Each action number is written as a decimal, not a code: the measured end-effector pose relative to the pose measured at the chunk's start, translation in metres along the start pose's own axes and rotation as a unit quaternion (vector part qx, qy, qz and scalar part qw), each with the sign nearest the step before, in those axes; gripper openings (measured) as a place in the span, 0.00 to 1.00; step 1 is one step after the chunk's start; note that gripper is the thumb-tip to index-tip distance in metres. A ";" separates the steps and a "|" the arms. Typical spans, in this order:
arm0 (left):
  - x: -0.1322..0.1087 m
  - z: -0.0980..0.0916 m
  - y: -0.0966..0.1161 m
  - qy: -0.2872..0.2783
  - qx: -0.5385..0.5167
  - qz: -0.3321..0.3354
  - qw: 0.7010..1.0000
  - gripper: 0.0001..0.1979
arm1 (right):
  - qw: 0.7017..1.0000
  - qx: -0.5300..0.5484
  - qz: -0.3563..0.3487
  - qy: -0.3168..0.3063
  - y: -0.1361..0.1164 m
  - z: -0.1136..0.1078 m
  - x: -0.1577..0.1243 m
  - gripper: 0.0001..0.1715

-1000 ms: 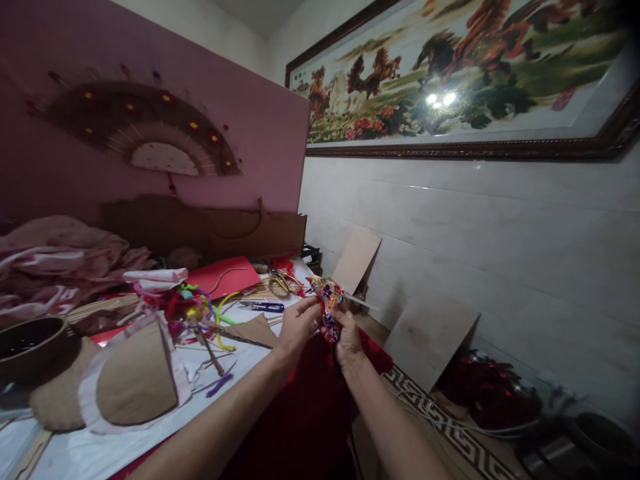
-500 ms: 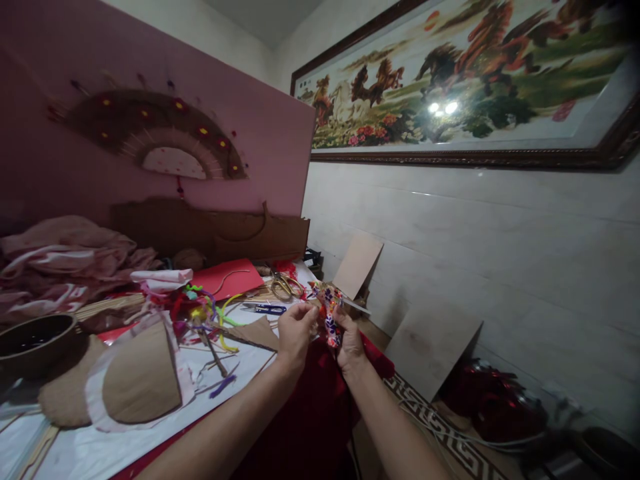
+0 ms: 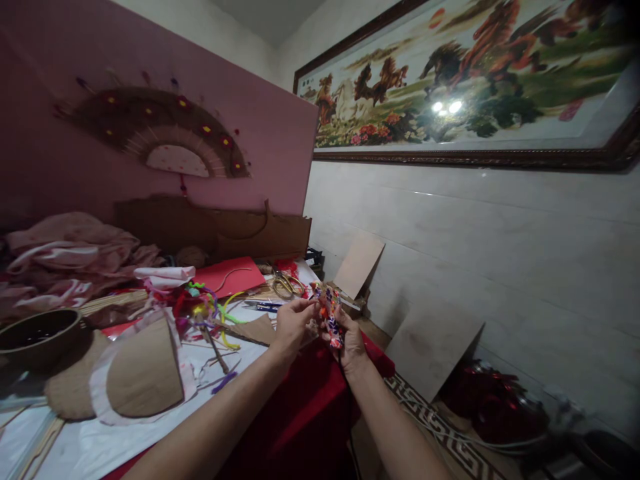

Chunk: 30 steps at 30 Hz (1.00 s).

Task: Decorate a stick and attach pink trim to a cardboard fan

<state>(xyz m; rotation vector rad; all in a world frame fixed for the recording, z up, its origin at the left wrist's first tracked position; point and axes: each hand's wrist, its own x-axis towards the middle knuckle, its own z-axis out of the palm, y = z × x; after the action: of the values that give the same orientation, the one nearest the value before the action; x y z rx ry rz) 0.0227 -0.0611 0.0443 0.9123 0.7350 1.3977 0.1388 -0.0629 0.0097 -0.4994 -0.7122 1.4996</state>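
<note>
Both hands meet over the right end of a cluttered craft table (image 3: 150,440). My left hand (image 3: 291,325) and my right hand (image 3: 350,341) are each closed on a small piece of patterned fabric (image 3: 331,312), red, white and blue, held up between them. The fingers pinch its edges. A thin dark cord (image 3: 347,400) hangs down from under my right hand. Gold scissors (image 3: 286,285) and a blue-handled snipper (image 3: 261,306) lie just beyond the hands.
Brown fan-shaped cut-outs (image 3: 143,370), coloured pipe cleaners (image 3: 203,307), a red sheet (image 3: 227,275), a dark bowl (image 3: 37,331) and pink cloth (image 3: 70,257) cover the table. A decorated fan (image 3: 160,137) hangs on the pink board. Boards (image 3: 433,343) lean against the white wall.
The hands have shifted slightly on the fabric piece, turning it between the fingers. The camera has drifted a little; the table's things lie as before.
</note>
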 end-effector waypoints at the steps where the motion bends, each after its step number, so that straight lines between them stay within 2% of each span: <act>1: 0.000 0.000 0.002 0.000 0.001 0.002 1.000 0.16 | 1.000 0.004 0.003 0.000 0.000 0.000 0.000 0.17; 6: -0.002 0.002 0.010 -0.002 0.008 0.016 1.000 0.16 | 1.000 0.008 0.022 -0.018 -0.001 0.000 0.000 0.20; 12: -0.007 0.006 0.015 -0.030 0.023 0.015 0.999 0.16 | 1.000 0.004 0.021 0.001 0.002 -0.003 0.002 0.18; 19: -0.008 0.005 0.017 -0.043 0.042 0.028 0.998 0.12 | 0.998 0.022 0.047 -0.029 0.003 -0.005 0.003 0.18; 25: -0.005 0.003 0.015 -0.050 0.079 0.034 0.995 0.04 | 0.999 0.026 0.038 0.022 0.001 -0.001 0.003 0.15; 30: -0.002 -0.001 0.007 -0.044 0.104 0.044 0.993 0.05 | 0.999 -0.001 0.006 0.044 0.005 -0.003 0.004 0.15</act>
<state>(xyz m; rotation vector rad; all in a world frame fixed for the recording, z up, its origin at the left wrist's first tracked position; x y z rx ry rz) 0.0184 -0.0631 0.0499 1.1744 0.7927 1.3646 0.1372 -0.0582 0.0047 -0.5685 -0.6424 1.4788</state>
